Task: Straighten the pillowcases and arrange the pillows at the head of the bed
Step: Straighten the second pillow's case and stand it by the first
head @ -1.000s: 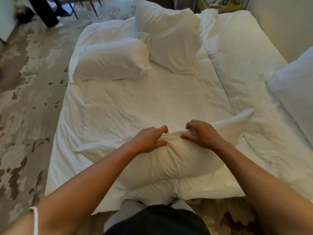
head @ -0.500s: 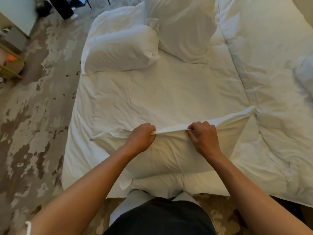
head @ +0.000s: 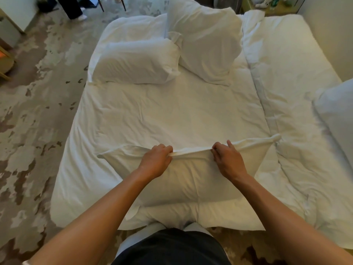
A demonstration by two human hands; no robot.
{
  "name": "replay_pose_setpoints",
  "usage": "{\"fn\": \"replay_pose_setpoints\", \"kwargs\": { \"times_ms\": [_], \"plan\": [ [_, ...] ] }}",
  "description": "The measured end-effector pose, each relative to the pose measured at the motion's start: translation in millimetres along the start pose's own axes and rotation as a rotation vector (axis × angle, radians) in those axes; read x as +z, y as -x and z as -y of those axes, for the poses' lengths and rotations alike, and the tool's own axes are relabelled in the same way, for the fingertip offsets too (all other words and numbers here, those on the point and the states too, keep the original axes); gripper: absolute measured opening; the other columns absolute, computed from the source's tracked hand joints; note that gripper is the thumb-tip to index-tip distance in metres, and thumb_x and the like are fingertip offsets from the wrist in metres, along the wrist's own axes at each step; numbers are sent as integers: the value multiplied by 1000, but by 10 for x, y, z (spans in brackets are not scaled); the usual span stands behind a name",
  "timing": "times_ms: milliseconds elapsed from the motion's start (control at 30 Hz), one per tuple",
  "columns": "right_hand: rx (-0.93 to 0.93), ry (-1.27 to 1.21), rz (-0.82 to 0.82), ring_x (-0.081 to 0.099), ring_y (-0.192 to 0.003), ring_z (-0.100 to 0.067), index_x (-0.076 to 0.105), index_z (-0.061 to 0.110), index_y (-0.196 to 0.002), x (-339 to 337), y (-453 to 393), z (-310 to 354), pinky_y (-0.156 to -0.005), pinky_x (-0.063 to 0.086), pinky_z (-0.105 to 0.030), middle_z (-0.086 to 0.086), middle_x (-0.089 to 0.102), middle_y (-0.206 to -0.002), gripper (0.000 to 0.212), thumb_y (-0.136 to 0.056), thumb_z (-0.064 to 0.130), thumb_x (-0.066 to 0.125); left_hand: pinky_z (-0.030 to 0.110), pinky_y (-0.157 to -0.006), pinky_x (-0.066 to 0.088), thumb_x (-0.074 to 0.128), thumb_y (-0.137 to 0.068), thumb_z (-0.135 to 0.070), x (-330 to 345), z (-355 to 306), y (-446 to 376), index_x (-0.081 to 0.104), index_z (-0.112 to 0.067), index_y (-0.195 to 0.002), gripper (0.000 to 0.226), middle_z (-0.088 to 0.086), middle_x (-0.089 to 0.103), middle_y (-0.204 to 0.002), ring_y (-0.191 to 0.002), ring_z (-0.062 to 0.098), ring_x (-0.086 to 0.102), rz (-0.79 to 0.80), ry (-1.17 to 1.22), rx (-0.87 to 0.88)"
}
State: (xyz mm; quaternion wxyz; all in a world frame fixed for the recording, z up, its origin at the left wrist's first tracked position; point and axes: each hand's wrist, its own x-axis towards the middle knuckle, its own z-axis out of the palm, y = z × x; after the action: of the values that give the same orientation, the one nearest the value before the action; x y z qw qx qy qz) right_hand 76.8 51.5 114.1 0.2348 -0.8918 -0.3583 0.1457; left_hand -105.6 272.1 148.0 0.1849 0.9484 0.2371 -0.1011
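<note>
Standing at the near edge of the bed (head: 118, 119), the person pinches the far hem of the nearest pillow (head: 191, 180). The left hand (head: 155, 162) and right hand (head: 228, 161) each have fingers clamped on the pillowcase edge, pulling it taut between them into a straight band. By my reckoning the task is at an early stage: this case is being straightened, and nothing is lined up yet. A plump pillow (head: 137, 62) lies flat at the far left, a slacker, creased pillow (head: 208, 41) leans beside it, and another pillow (head: 338, 115) shows at the right edge. All are soft white cotton on a rumpled white duvet.
</note>
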Motion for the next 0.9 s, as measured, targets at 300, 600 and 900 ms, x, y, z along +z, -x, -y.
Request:
{"fn": "replay_pose_setpoints", "kwargs": {
  "times_ms": [300,600,900],
  "plan": [
    [74,118,159,62,-89,-30,57,25,-115,-7,268,117,-80,51,-44,0,63,-106,21,-105,42,48,41,-74,53,54,-99,-36,77,181,29,54,-24,-103,12,-1,60,-98,-84,22,60,120,162,67],
    [176,161,95,63,-87,-29,74,18,-98,15,223,302,-76,50,-39,1,59,-92,10,-95,26,70,39,-68,50,55,-92,-33,168,444,-73,57,-20,-90,13,-2,61,-85,-77,21,59,136,199,103],
    [78,189,-34,61,-77,-30,69,15,-99,-56,375,368,-69,51,-41,-3,60,-88,5,-95,15,66,40,-69,55,46,-101,-24,193,565,55,61,-19,-92,19,3,64,-84,-76,24,62,124,222,98]
  ]
}}
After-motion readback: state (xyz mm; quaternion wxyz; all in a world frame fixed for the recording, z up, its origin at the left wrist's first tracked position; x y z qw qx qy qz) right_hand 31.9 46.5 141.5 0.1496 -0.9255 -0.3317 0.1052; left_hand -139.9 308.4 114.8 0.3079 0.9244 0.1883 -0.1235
